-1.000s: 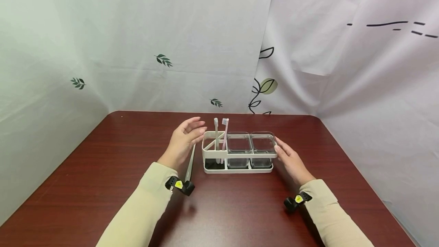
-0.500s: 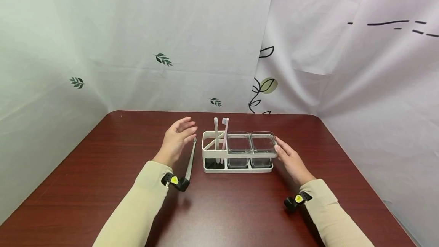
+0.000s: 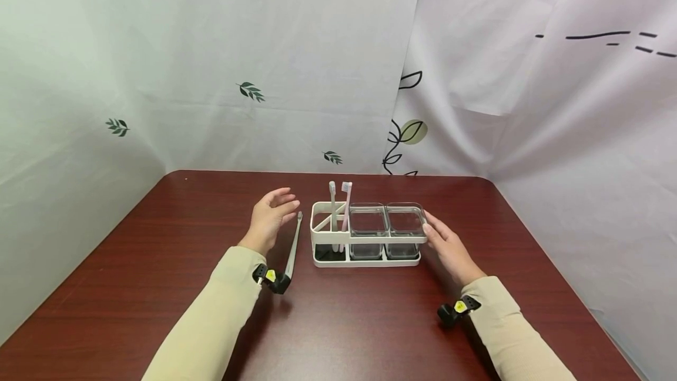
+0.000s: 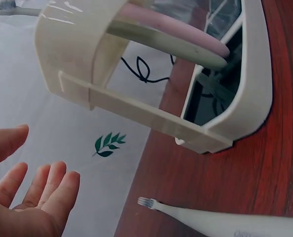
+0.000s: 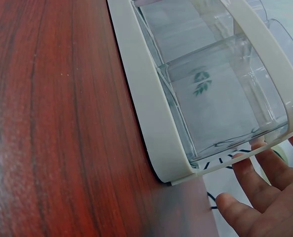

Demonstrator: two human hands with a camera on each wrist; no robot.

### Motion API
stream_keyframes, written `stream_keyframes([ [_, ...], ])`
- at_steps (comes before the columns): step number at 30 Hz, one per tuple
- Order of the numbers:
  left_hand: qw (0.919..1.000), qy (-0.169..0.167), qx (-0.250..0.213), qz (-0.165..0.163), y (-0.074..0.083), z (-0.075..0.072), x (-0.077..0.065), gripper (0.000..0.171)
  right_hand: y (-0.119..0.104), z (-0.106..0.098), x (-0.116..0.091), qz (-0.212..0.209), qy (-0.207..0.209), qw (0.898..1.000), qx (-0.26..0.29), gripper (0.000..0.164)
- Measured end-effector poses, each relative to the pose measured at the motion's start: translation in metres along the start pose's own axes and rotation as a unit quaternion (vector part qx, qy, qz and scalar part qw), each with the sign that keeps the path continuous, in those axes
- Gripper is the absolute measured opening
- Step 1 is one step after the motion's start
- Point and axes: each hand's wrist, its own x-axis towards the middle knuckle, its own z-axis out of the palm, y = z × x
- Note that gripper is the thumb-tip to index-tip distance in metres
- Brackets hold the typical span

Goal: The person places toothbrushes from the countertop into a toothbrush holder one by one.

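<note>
A white toothbrush holder (image 3: 332,237) stands upright on the table. Two toothbrushes, one greenish-white (image 3: 334,207) and one pink (image 3: 346,207), lean in its divided left compartment. Clear square cups (image 3: 368,220) fill its other compartments. Left of the holder, a pale toothbrush (image 3: 293,247) lies on the table, its bristles also showing in the left wrist view. Beside it my left hand (image 3: 270,219) hovers with loosely bent fingers, touching nothing. My right hand (image 3: 449,249) holds the holder's right end, thumb at the front corner; fingertips (image 5: 242,163) lie along its end in the right wrist view.
The dark red table (image 3: 158,287) has rounded back corners. White cloth (image 3: 285,46) with printed leaves hangs behind it and along both sides. Each wrist wears a black strap with a small camera, the left one (image 3: 272,278) close to the loose toothbrush.
My left hand has drawn back to the left and slightly down from the holder, uncovering the loose toothbrush's head. The right hand and the holder have stayed in place.
</note>
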Motion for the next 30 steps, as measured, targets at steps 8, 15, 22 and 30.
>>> stream_keyframes([
  [8, 0.9971, 0.031, 0.064, -0.028, -0.008, 0.001, 0.009, 0.046, 0.0, 0.0, 0.0, 0.001, 0.002, 1.0, -0.003, 0.055],
  [15, 0.9937, 0.042, 0.098, -0.034, -0.016, 0.003, 0.011, 0.044, 0.0, 0.0, 0.0, -0.001, 0.001, 1.0, -0.003, 0.055],
  [22, 0.9919, 0.05, 0.112, -0.035, -0.024, 0.005, 0.016, 0.044, 0.001, 0.0, 0.0, -0.002, 0.001, 1.0, 0.0, 0.054],
  [30, 0.9864, 0.055, 0.146, -0.051, -0.028, 0.008, 0.019, 0.044, 0.002, 0.0, 0.0, -0.001, 0.005, 1.0, -0.004, 0.054],
])
